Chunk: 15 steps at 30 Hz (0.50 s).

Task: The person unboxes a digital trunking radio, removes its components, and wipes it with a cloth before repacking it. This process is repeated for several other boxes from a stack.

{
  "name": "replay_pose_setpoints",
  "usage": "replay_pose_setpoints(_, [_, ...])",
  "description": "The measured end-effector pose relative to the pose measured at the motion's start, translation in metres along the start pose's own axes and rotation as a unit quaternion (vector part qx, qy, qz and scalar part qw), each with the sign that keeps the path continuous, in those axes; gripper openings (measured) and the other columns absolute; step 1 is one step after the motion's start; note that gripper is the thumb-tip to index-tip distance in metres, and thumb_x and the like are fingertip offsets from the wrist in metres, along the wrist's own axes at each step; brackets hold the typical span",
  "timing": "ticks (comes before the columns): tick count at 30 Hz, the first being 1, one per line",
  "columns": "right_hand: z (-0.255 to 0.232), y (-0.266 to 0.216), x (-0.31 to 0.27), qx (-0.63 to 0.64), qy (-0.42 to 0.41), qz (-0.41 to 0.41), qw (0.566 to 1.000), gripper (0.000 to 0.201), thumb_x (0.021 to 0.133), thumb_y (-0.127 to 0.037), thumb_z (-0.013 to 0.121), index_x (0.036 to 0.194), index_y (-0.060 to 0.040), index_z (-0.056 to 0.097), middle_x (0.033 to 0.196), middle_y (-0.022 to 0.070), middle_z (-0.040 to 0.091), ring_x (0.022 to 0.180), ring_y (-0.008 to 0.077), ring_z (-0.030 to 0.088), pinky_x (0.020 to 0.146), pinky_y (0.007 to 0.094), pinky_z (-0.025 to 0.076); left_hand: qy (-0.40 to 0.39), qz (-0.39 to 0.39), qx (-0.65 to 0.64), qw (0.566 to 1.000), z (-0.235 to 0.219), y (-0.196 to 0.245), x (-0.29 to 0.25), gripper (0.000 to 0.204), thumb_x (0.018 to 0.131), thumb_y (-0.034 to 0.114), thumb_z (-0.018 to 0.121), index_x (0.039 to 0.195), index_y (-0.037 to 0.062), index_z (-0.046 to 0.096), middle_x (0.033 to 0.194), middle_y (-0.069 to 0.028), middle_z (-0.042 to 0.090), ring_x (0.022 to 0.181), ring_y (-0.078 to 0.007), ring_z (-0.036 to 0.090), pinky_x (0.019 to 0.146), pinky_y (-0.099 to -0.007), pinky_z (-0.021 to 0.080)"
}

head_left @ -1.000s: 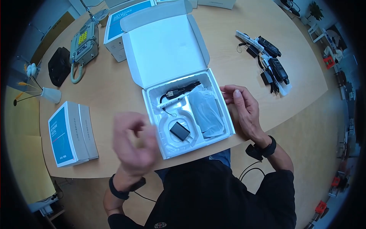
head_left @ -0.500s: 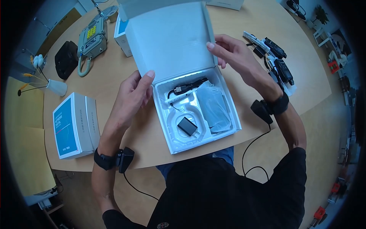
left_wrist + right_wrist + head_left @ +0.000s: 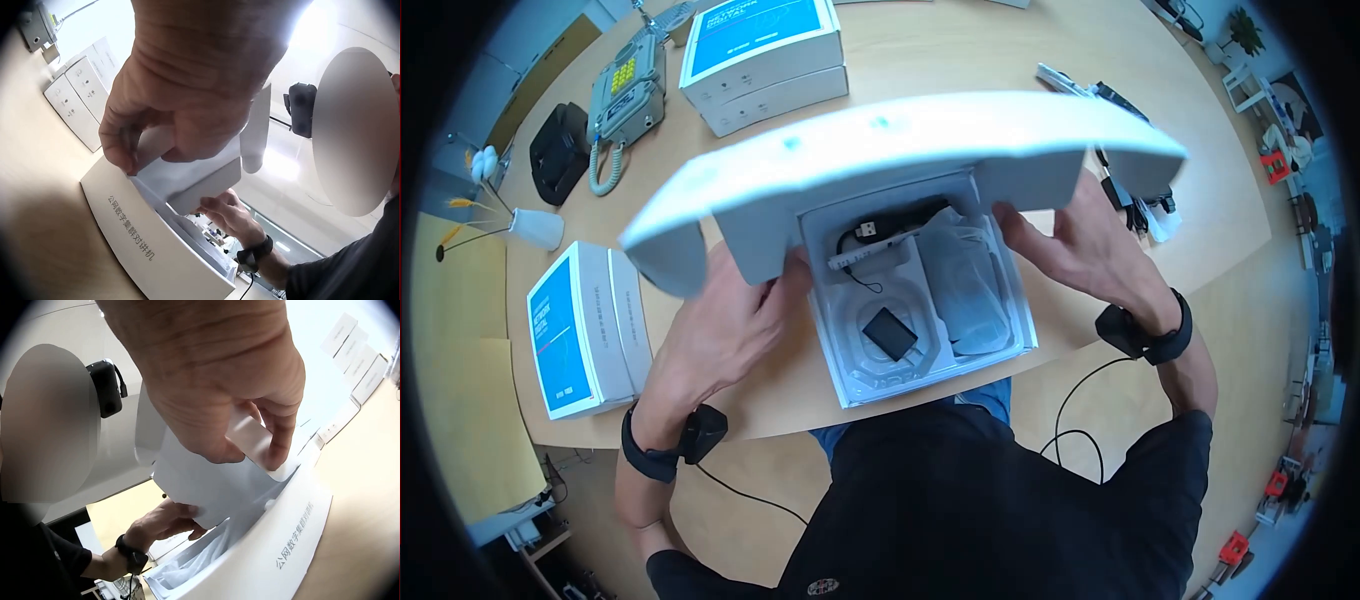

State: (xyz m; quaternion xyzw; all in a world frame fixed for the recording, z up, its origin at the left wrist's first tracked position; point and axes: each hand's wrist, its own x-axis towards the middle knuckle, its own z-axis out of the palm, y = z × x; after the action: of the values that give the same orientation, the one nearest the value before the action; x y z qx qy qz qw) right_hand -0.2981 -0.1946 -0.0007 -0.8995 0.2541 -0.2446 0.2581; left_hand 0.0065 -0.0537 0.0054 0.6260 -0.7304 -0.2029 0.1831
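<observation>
A white cardboard box [image 3: 945, 384] stands before me, its lid [image 3: 900, 140] tilted partway down over the back. My left hand [image 3: 725, 325] pinches the lid's left side flap [image 3: 153, 147] between thumb and fingers at the box's rim. On the other side, my right hand [image 3: 1090, 245] pinches the right side flap [image 3: 249, 434]. Inside the box's clear plastic tray lie a black charger plug [image 3: 890, 333], a black USB cable [image 3: 915, 215], a white printed strip [image 3: 865, 257] and something wrapped in a frosted bag [image 3: 965, 290].
Blue-and-white boxes stand at the left [image 3: 565, 335] and at the back [image 3: 765, 60]. A desk phone [image 3: 628, 90], a black pouch [image 3: 560, 155] and a white vase [image 3: 537, 229] occupy the far left. Black handheld radios [image 3: 1125, 100] lie at the right, partly behind the lid.
The lid has swung from standing open to leaning forward over the box. Both hands have come to its side flaps, the left from the box's front left, the right from its right side.
</observation>
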Motion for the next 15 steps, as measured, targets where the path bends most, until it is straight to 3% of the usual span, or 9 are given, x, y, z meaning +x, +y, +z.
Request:
replay_pose_setpoints(1, [0.002, 0.002, -0.005, -0.016, 0.006, 0.030, 0.999, 0.031, 0.090, -0.016, 0.073, 0.116, -0.0001, 0.068, 0.112, 0.0131, 0.067, 0.104, 0.0285, 0.064, 0.090, 0.0407, 0.050, -0.026, 0.036, 0.056, 0.997, -0.001, -0.007, -0.008, 0.023, 0.102, 0.016, 0.058, 0.119, 0.0007, 0.062, 0.104, -0.0161, 0.065, 0.092, -0.0271, 0.061, 0.085, -0.0419, 0.049])
replay_pose_setpoints(2, [-0.008, -0.007, -0.002, 0.010, -0.122, 0.189, 0.974, 0.047, 0.087, -0.025, 0.078, 0.127, -0.0020, 0.066, 0.126, 0.0151, 0.066, 0.115, 0.0301, 0.063, 0.098, 0.0410, 0.051, -0.004, 0.071, 0.062, 0.996, 0.018, -0.051, -0.028, 0.029, 0.100, 0.020, 0.062, 0.125, 0.0043, 0.062, 0.112, -0.0154, 0.065, 0.101, -0.0276, 0.061, 0.092, -0.0423, 0.048])
replay_pose_setpoints(3, [0.000, 0.020, -0.012, -0.024, -0.084, 0.067, 0.994, 0.060, 0.088, -0.033, 0.079, 0.136, -0.0027, 0.061, 0.136, 0.0164, 0.062, 0.123, 0.0316, 0.061, 0.105, 0.0416, 0.050, 0.017, 0.106, 0.069, 0.992, 0.037, -0.090, -0.048, 0.037, 0.098, 0.025, 0.066, 0.131, 0.0079, 0.063, 0.121, -0.0147, 0.065, 0.111, -0.0280, 0.061, 0.099, -0.0427, 0.047])
replay_pose_setpoints(4, [0.005, 0.030, -0.019, -0.058, -0.071, -0.011, 0.996, 0.053, 0.090, -0.028, 0.075, 0.134, -0.0021, 0.061, 0.136, 0.0162, 0.060, 0.115, 0.0320, 0.063, 0.099, 0.0413, 0.051, -0.031, -0.092, -0.137, 0.986, 0.023, -0.069, -0.048, 0.055, 0.094, 0.030, 0.072, 0.144, 0.0135, 0.056, 0.137, -0.0131, 0.059, 0.129, -0.0272, 0.054, 0.113, -0.0425, 0.040])
replay_pose_setpoints(5, [0.008, 0.034, -0.021, -0.092, -0.056, -0.089, 0.990, 0.047, 0.092, -0.023, 0.071, 0.132, -0.0015, 0.060, 0.135, 0.0160, 0.059, 0.107, 0.0324, 0.064, 0.093, 0.0409, 0.053, -0.031, -0.096, -0.135, 0.986, 0.016, -0.056, -0.043, 0.055, 0.094, 0.030, 0.072, 0.144, 0.0135, 0.056, 0.137, -0.0131, 0.059, 0.129, -0.0272, 0.054, 0.113, -0.0425, 0.040])
replay_pose_setpoints(7, [0.009, 0.016, -0.009, 0.107, -0.024, 0.010, 0.994, 0.050, 0.093, -0.026, 0.070, 0.135, -0.0011, 0.057, 0.136, 0.0142, 0.058, 0.116, 0.0298, 0.062, 0.099, 0.0385, 0.051, -0.052, -0.026, -0.254, 0.965, 0.009, -0.041, -0.018, 0.075, 0.086, 0.043, 0.073, 0.143, 0.0012, 0.048, 0.152, -0.0183, 0.046, 0.134, -0.0352, 0.052, 0.114, -0.0445, 0.039])
replay_pose_setpoints(8, [0.011, 0.018, -0.008, 0.180, -0.052, 0.064, 0.980, 0.053, 0.094, -0.029, 0.070, 0.137, -0.0008, 0.055, 0.141, 0.0132, 0.055, 0.124, 0.0287, 0.058, 0.103, 0.0381, 0.049, -0.028, 0.009, -0.240, 0.970, 0.020, -0.047, 0.002, 0.083, 0.082, 0.049, 0.074, 0.145, 0.0022, 0.045, 0.150, -0.0199, 0.047, 0.133, -0.0393, 0.053, 0.112, -0.0480, 0.041])
replay_pose_setpoints(9, [0.015, 0.024, -0.011, 0.217, -0.038, 0.036, 0.975, 0.056, 0.095, -0.032, 0.067, 0.138, -0.0005, 0.053, 0.141, 0.0142, 0.055, 0.124, 0.0300, 0.059, 0.104, 0.0386, 0.049, -0.021, 0.037, -0.193, 0.980, 0.022, -0.043, 0.005, 0.085, 0.082, 0.046, 0.074, 0.148, 0.0041, 0.042, 0.148, -0.0206, 0.049, 0.131, -0.0409, 0.054, 0.112, -0.0494, 0.041])
replay_pose_setpoints(15, [0.014, 0.030, -0.011, 0.166, -0.052, 0.007, 0.985, 0.060, 0.095, -0.038, 0.065, 0.141, -0.0018, 0.052, 0.143, 0.0144, 0.054, 0.125, 0.0326, 0.058, 0.109, 0.0411, 0.047, 0.003, 0.116, -0.184, 0.976, 0.051, -0.093, 0.015, 0.084, 0.085, 0.046, 0.073, 0.150, 0.0048, 0.040, 0.144, -0.0226, 0.052, 0.130, -0.0411, 0.055, 0.112, -0.0490, 0.042])
